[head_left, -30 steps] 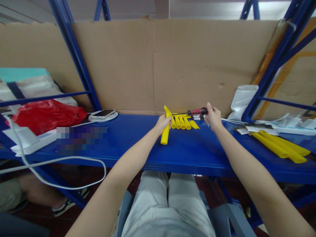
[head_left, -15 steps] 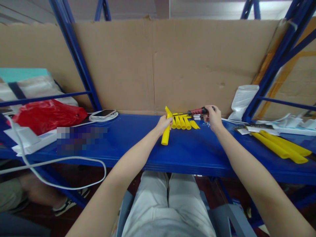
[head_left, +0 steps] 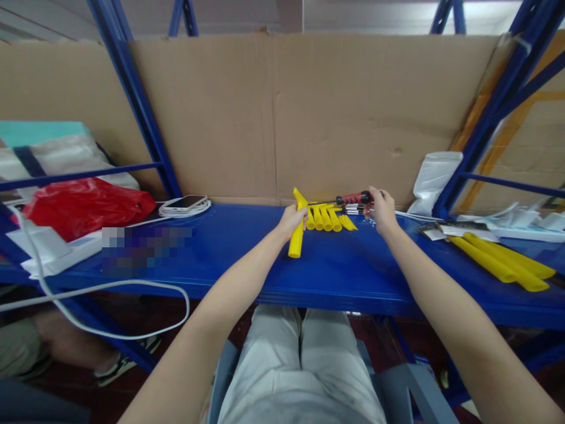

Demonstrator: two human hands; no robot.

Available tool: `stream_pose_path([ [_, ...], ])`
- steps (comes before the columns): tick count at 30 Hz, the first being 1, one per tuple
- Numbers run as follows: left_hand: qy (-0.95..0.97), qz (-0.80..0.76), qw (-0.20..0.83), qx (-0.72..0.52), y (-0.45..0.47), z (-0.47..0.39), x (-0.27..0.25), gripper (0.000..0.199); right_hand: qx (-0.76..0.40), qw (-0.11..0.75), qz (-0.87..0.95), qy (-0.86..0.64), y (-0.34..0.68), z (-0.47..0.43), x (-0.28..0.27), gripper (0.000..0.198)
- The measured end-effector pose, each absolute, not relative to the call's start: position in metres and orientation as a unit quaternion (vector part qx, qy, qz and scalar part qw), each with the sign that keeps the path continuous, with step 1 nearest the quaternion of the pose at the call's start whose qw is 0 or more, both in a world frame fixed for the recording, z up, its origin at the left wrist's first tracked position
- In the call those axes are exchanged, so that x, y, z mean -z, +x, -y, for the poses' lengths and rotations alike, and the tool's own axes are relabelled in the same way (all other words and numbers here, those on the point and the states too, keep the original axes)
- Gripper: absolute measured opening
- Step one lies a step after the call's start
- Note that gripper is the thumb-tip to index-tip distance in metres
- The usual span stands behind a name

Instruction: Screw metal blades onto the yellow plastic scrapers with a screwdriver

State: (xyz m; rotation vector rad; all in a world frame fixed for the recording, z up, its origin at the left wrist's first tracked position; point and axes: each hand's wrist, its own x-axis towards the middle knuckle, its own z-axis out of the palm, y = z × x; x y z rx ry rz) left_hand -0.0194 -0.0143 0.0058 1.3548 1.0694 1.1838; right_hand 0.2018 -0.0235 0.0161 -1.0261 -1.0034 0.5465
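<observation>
My left hand [head_left: 293,220] is wrapped round a yellow plastic tube-like piece [head_left: 296,244], whose narrower top pokes out above the fingers. In my right hand [head_left: 382,209] is the end of a screwdriver [head_left: 353,199] with a red and black handle. The screwdriver lies almost level, and its shaft points left to the upper part of the yellow piece; the tip's exact contact is too small to make out. Just right of my left hand, several similar yellow pieces [head_left: 325,219] lie in a row. Small yellow pointed parts [head_left: 348,222] lie beside them.
Long yellow tubes [head_left: 507,265] lie on the blue shelf [head_left: 238,253] at the right. A phone [head_left: 189,202] rests on coiled white cable at the left, near a red plastic bag [head_left: 88,206]. Cardboard [head_left: 273,118] stands behind. A seated person's leg [head_left: 70,344] shows lower left.
Both hands keep nearly the same place and hold. The fingers of my right hand have shifted slightly on the screwdriver's handle end.
</observation>
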Motion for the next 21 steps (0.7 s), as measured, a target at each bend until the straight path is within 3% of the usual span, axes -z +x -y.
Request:
stream_pose_path([
  [14,0.573,-0.436,0.492,-0.489,-0.0192,0.0136,-0.0049,0.023,-0.226,0.720,0.460,-0.468,0.2010,0.0222,-0.0141,0.051],
  [21,0.579,-0.439,0.489,-0.482,-0.0200,0.0120,-0.0036,0.023,-0.243,0.738,0.437,-0.453,0.1983,0.0233,-0.0167,0.043],
])
